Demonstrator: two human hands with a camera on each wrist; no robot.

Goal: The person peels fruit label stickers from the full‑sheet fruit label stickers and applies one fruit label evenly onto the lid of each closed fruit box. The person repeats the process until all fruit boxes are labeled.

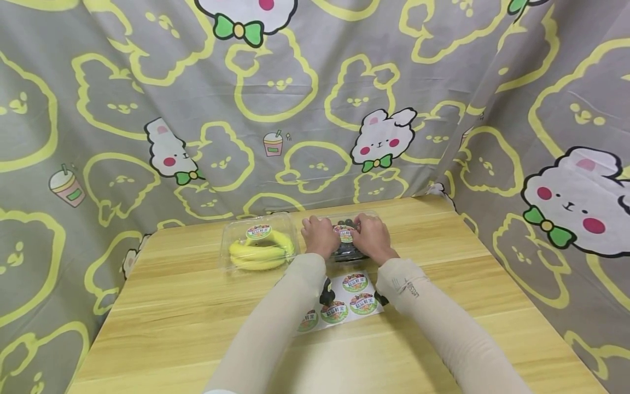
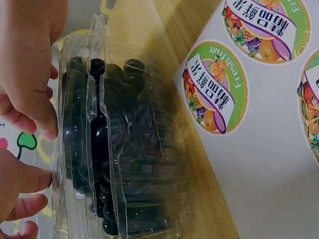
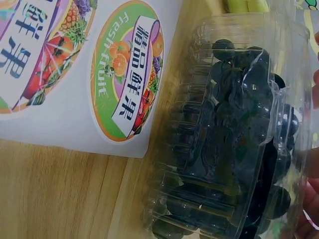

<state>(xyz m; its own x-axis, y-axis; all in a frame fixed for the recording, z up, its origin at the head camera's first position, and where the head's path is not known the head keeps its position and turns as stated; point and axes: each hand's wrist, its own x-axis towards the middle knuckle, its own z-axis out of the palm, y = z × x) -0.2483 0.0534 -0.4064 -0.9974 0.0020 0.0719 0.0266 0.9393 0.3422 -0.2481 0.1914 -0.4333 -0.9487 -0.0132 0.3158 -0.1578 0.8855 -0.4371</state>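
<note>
A clear plastic clamshell box (image 1: 350, 259) of dark grapes (image 2: 112, 209) stands at the back of the table, with a round fruit label (image 1: 344, 234) on its lid. My left hand (image 1: 319, 236) touches the lid from the left side of the label. From the right side my right hand (image 1: 373, 236) presses at the label's edge with its thumb. In the left wrist view, fingertips (image 2: 46, 124) and a thumb rest against the top of the lid. The right wrist view shows the box (image 3: 224, 119) large, with only a little of the fingers at its right edge.
A sheet (image 2: 269, 174) of round fruit labels lies in front of the grape box, partly under my left sleeve. Left of the box sits another clear clamshell (image 1: 225, 241) with bananas (image 1: 261, 257) and a label. A patterned curtain (image 1: 305, 98) hangs behind the wooden table (image 1: 177, 306).
</note>
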